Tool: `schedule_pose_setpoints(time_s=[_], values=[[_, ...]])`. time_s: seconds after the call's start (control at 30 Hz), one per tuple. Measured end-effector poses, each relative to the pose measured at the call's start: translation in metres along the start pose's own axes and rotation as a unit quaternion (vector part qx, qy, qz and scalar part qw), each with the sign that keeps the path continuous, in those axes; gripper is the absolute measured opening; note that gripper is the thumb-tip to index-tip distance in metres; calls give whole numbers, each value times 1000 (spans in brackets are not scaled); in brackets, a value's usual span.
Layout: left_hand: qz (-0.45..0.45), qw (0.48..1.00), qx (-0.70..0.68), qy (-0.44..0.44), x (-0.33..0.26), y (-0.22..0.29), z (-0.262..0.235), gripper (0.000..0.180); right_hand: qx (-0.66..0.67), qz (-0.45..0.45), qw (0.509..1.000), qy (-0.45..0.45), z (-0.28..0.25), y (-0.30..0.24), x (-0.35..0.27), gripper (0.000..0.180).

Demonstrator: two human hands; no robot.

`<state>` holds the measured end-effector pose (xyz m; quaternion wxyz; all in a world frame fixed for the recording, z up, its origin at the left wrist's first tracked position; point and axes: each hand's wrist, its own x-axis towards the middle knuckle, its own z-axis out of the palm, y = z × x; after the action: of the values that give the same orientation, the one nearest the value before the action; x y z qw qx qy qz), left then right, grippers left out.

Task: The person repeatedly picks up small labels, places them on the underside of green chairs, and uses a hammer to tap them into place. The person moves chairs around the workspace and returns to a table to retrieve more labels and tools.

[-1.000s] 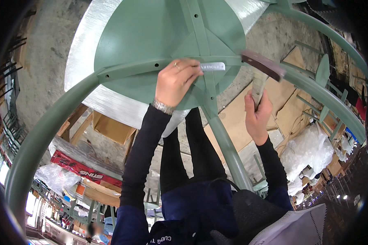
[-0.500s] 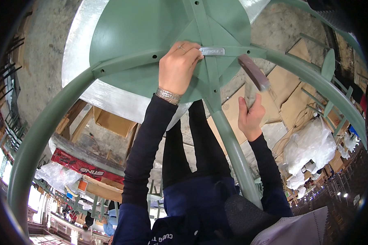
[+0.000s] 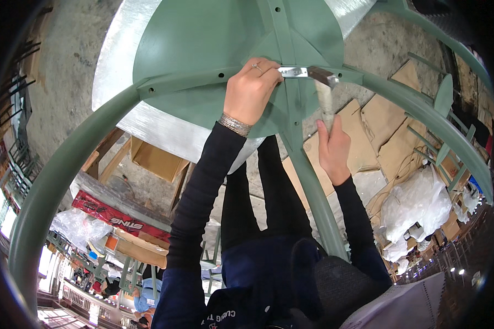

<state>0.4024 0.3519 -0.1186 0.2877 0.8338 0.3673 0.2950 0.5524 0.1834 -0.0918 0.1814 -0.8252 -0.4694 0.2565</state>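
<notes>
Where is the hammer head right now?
Head view, upper centre-right: the hammer head sits against the small metal plate on the green chair frame, beside the left hand.

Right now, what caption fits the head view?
Left hand holds a metal plate on a green chair; right hand grips a hammer.

Both arms wear long black sleeves [image 3: 203,192] reaching the wrists. The left hand [image 3: 251,90] has a ring [image 3: 256,67] on one finger and a silver bracelet [image 3: 235,124] at the wrist. The right hand [image 3: 332,145] is bare. Black trousers [image 3: 258,203] cover the legs.
</notes>
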Motion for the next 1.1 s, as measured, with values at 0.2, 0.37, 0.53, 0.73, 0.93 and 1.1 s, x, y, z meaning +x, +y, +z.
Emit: schedule_pose_setpoints(time_s=[0.2, 0.37, 0.53, 0.73, 0.93, 1.1], values=[[-11, 1000, 17, 2, -3, 1, -3, 21, 18, -74, 997, 17, -10, -16, 2, 21], [-29, 1000, 5, 6, -5, -1, -2, 27, -2, -96, 995, -19, -3, -18, 5, 22], [-26, 1000, -3, -8, -5, -4, -4, 30, -18, -114, 993, -16, 4, -21, 9, 24], [-29, 1000, 1, -12, -9, -8, -13, 46, 104, -184, 975, 62, -23, -31, -9, 21], [-75, 997, -9, 26, -22, -23, -15, 73, -34, -212, 975, 57, 10, -13, 9, 22], [-88, 996, -24, 15, -21, -20, -16, 74, 84, -148, 984, 45, 17, -4, 2, 23]])
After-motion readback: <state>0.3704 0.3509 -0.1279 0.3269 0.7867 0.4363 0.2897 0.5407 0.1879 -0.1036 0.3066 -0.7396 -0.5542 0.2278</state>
